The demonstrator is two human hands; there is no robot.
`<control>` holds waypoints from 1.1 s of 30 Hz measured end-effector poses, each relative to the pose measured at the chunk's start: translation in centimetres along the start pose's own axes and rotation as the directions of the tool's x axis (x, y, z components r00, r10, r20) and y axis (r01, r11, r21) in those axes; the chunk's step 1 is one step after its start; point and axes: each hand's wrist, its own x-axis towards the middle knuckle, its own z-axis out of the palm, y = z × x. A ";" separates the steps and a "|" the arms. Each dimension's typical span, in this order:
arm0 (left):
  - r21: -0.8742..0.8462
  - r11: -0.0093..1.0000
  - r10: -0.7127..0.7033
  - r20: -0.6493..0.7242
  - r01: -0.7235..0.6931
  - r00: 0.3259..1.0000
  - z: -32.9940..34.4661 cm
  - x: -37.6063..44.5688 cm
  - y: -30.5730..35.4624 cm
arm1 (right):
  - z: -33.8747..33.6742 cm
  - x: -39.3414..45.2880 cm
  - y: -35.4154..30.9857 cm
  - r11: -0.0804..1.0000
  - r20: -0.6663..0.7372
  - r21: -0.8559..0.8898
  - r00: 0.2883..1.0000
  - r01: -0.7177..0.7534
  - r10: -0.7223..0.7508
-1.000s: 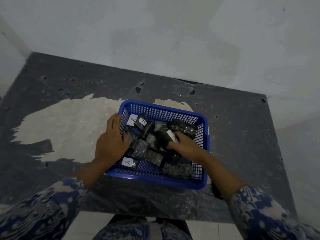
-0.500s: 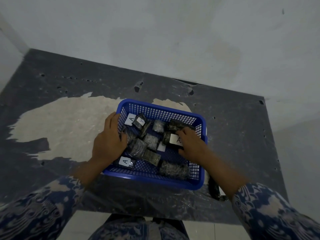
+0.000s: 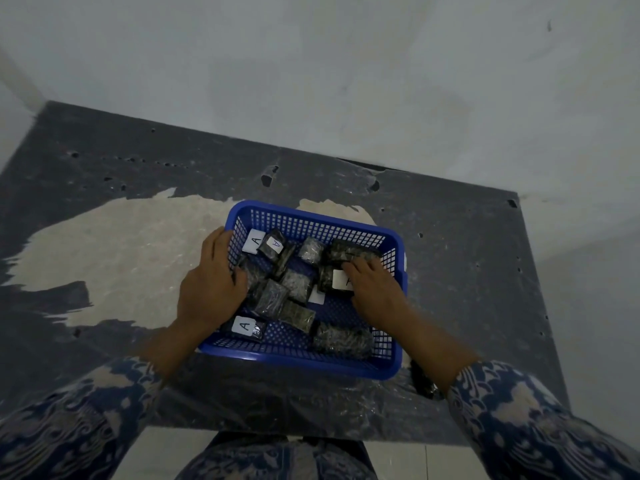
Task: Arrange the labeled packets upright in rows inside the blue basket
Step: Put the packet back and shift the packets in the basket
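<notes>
A blue mesh basket sits on the dark table and holds several dark plastic packets, some with white "A" labels. My left hand rests over the basket's left wall, its fingers pressing on the packets at the left. My right hand is inside the basket at the right, fingers spread over a labeled packet and touching a dark packet in the far right corner. A labeled packet lies flat at the near left. Another dark packet lies along the near wall.
The table is dark grey with a large pale worn patch left of the basket. A white wall rises right behind the table. A small dark object lies by the basket's near right corner, under my right forearm.
My right hand has carried the labeled packet from the basket's middle to the right side and now reaches toward the far right corner. The left hand has stayed on the left wall.
</notes>
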 end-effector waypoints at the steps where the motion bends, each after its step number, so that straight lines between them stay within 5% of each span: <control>1: -0.004 1.000 -0.005 0.000 0.005 1.000 0.1 0.1 0.0 | 0.1 0.0 0.0 1.000 0.002 0.010 1.000 -0.004 0.004; 5: -0.010 1.000 -0.021 0.003 0.021 1.000 0.4 -0.5 -0.5 | 0.0 -1.1 0.3 0.992 -0.026 0.114 0.998 -0.046 0.050; 9: -0.026 1.000 0.005 -0.008 -0.005 1.000 0.0 -0.4 0.1 | -1.2 -3.9 1.5 0.902 -0.238 0.426 0.953 -0.073 0.189; 12: -0.038 0.999 -0.007 -0.008 0.006 1.000 0.0 -0.5 0.0 | -1.7 -6.9 3.8 0.712 -0.261 0.669 0.830 -0.213 0.494; 15: -0.019 0.999 -0.037 -0.007 0.037 0.999 0.2 -0.4 -0.3 | -0.7 -11.0 6.6 0.447 -0.123 0.822 0.656 -0.354 0.745; 20: 0.006 0.999 -0.050 0.011 0.050 0.999 0.4 -0.3 -0.1 | 4.4 -15.6 6.4 0.277 0.158 0.770 0.592 -0.575 0.790; 27: 0.016 1.000 -0.010 0.002 0.010 1.000 0.4 -0.5 -0.4 | 7.8 -17.4 3.2 0.270 0.223 0.627 0.500 -0.731 0.837; 30: 0.008 1.000 -0.023 -0.005 0.023 1.000 0.2 -0.6 -0.1 | 7.7 -17.6 3.0 0.311 0.180 0.628 0.522 -0.713 0.834; 33: -0.007 1.000 -0.007 0.003 0.007 1.000 0.2 -0.6 0.3 | 5.7 -17.3 3.2 0.234 0.138 0.781 0.526 -0.578 0.839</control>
